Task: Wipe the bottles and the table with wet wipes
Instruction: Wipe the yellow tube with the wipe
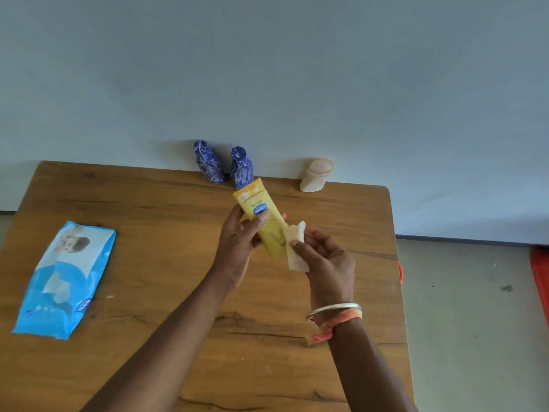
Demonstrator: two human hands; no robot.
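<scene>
Both forearms reach over the wooden table (148, 203): left hand (237, 242) clasps the yellow lotion tube (269, 227) aloft, steadying it; right hand (323, 257) pinches the wet wipe (295, 248) against its side to rub.

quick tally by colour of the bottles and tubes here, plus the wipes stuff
Blue bottles: 2, one and another, standing at the table's far edge
Yellow tube: 1, held in the left hand
Pale peach bottle: 1
Blue wet wipes pack: 1
White wet wipe: 1, in the right hand
Total: 6
</scene>
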